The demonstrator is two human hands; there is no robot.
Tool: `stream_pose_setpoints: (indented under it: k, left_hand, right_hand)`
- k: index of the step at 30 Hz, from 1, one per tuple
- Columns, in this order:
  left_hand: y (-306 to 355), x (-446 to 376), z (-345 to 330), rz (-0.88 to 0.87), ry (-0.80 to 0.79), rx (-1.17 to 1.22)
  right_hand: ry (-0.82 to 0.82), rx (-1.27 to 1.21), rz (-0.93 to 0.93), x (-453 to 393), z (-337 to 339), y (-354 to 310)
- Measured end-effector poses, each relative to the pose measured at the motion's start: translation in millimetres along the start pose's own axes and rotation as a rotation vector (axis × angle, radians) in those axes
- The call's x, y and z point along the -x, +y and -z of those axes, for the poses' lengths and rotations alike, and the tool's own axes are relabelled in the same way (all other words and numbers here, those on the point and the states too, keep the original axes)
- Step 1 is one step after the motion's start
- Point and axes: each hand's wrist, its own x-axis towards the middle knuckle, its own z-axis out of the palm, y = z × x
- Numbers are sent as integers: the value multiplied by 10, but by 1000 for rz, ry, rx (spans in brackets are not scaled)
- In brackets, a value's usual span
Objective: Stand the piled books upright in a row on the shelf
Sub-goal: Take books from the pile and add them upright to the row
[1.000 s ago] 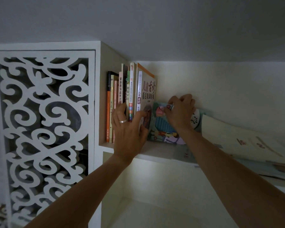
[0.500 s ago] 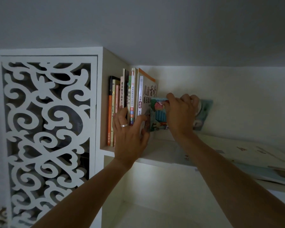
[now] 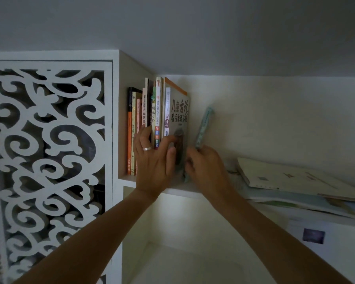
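A row of several upright books [image 3: 152, 111] stands at the left end of the white shelf [image 3: 182, 190]. Its rightmost book, with an orange top edge and grey cover [image 3: 178, 111], faces right. My left hand [image 3: 154, 158] presses flat against the spines, thumb on that cover. My right hand [image 3: 205, 167] grips the lower part of a thin teal book [image 3: 204, 126], which stands nearly upright and leans a little to the right, with a gap between it and the row. A pile of flat books [image 3: 291, 179] lies on the shelf to the right.
A white carved lattice panel [image 3: 49, 150] fills the cabinet front at left. The ceiling sits close above the book tops. Below the shelf is an open white compartment [image 3: 182, 253]. A small dark label [image 3: 313, 235] shows at lower right.
My right hand has turned the teal book from face-on to edge-on and nearly upright, and slid down to its lower part. My left hand stayed on the row.
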Motion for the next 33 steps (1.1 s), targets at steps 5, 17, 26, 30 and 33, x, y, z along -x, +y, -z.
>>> stream_pose_setpoints:
  k: [5,17,26,30,33]
  left_hand:
    - [-28,-2,-16,2,-2,23]
    - [-90,2,-116,-38,92,-143]
    - [121,-105,-94,-612,-282,-620]
    - [285,-165,-74,-461,-437,-753]
    - [354,-166,-83,-425,-409,-738]
  right_hand:
    - [-129,-71,47,-16,29,-251]
    - [-571,-458,-383,-30,273,-288]
    - [-537,357,-514,-27,1020,411]
    - [-942,420,-741,62,1205,677]
    - [-1039,367,-621,91,1294,733]
